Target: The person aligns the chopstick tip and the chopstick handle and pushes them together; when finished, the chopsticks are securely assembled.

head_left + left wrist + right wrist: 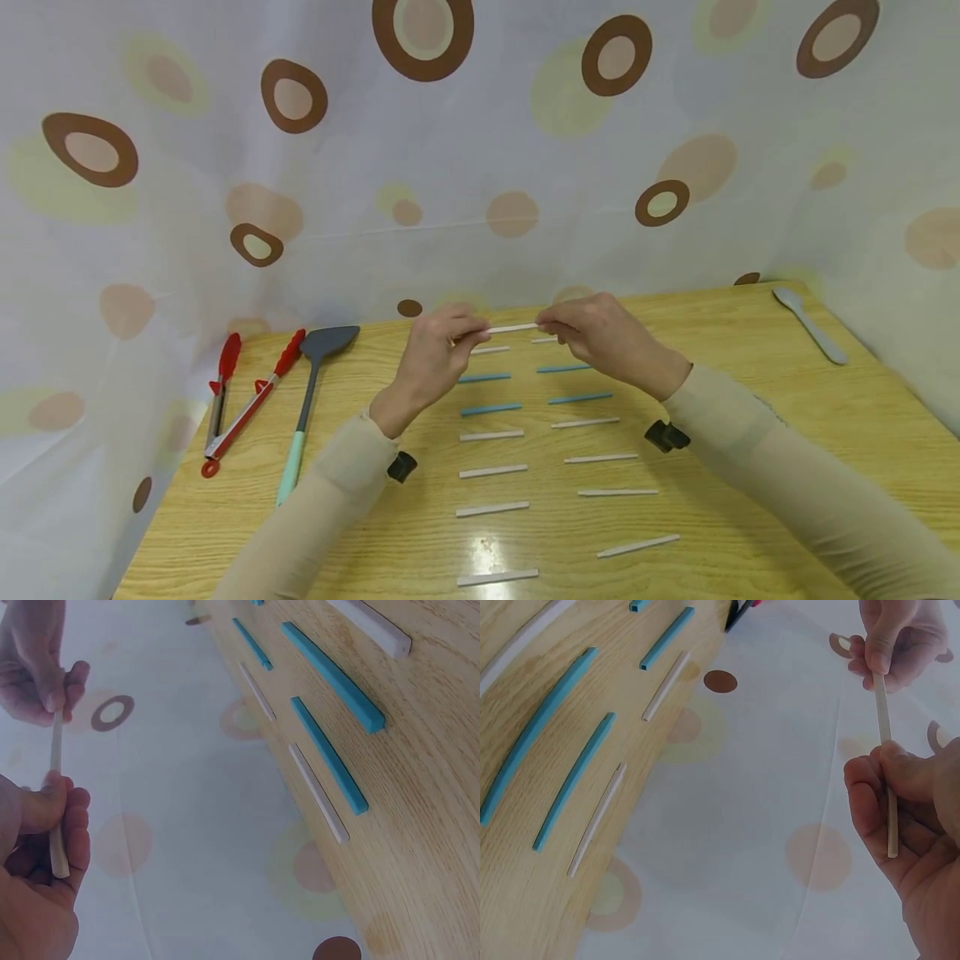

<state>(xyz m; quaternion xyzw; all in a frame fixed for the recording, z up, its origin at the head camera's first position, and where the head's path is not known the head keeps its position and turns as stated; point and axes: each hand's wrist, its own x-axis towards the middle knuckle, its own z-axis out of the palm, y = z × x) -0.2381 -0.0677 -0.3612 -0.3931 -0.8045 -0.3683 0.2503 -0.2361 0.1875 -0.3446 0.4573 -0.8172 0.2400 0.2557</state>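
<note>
A slim white stick (513,328) is held level above the far end of the table, pinched at both ends. My left hand (431,358) has its left end between thumb and fingers, and my right hand (611,342) grips the right end the same way. In the left wrist view, the stick's end pokes out below the left thumb (45,806). Beneath the hands, two columns of sticks lie on the wooden table. Each column has white sticks (492,471) and two blue sticks (491,409), spaced apart and roughly parallel.
To the left lie red-tipped tongs (247,414) and a dark spatula (310,392) with a mint handle. A grey spoon-like utensil (810,325) rests at the far right. Behind the table (405,550) hangs a white curtain (465,275) with brown and yellow circles.
</note>
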